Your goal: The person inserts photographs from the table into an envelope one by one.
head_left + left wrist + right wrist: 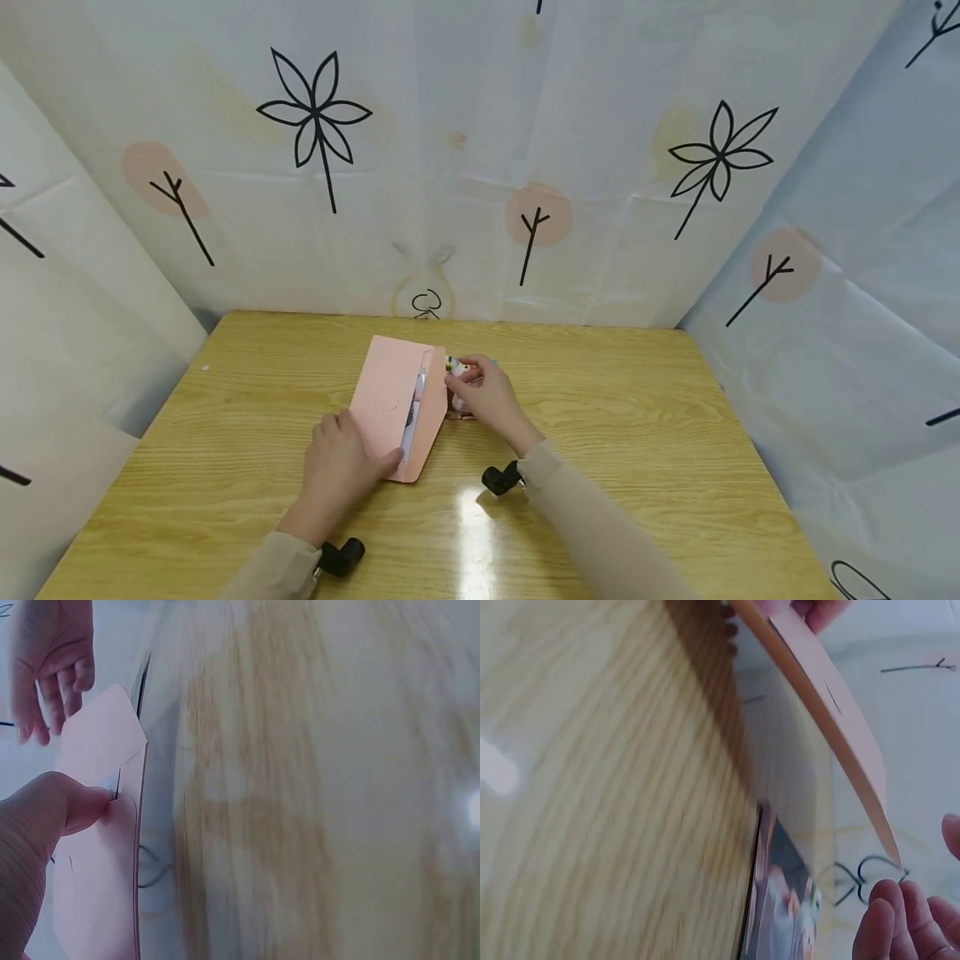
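Observation:
A pink paper envelope is held tilted above the table by my left hand. The left thumb presses the front near the opening; the other fingers go round the far edge, partly hidden. Its pointed flap is unfolded toward the right, and something whitish with dark marks shows inside the slot. My right hand hovers by the flap's edge with its fingers loosely bent and nothing gripped. Under that hand lies a flat item with a colourful picture, partly covered by the hand and flap.
The wood-grain table reaches out to patterned white cloth at the back and sides. A small pale speck lies near the table's far left edge. A black wrist camera hangs at the right cuff.

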Motion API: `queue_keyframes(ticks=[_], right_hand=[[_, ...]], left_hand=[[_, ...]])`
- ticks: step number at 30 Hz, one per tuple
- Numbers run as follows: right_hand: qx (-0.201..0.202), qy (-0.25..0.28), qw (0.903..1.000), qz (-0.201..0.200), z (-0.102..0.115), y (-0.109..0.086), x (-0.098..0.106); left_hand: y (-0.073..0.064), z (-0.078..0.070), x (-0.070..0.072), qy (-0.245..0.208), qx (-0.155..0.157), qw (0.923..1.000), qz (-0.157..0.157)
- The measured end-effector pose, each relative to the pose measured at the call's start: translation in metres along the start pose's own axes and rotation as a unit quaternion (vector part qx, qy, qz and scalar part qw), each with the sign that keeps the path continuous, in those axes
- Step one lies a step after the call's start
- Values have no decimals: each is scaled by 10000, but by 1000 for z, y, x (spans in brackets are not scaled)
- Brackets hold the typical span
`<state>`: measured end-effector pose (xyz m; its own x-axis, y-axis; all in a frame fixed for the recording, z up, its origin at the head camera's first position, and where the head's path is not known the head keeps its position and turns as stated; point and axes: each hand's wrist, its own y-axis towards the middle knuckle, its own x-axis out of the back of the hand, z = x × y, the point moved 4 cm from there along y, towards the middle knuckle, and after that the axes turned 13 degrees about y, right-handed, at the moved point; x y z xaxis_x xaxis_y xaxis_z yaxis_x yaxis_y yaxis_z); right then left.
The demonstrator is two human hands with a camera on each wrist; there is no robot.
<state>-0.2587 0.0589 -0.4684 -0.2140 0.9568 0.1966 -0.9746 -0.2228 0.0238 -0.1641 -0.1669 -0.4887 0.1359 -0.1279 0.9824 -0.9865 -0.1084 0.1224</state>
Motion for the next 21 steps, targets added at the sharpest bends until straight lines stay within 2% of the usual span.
queue_keyframes(ticks=[12,17,21], right_hand=[[-394,-440,9973,-438,-24,10,52],[-551,-553,9955,-543,-32,14,60],[-703,-575,9948,-460,-38,18,61]], left_hand=[[1,3,-1,78,-27,10000,-24],[1,4,-2,82,0,9999,67],[2,5,-2,103,20,9999,101]])
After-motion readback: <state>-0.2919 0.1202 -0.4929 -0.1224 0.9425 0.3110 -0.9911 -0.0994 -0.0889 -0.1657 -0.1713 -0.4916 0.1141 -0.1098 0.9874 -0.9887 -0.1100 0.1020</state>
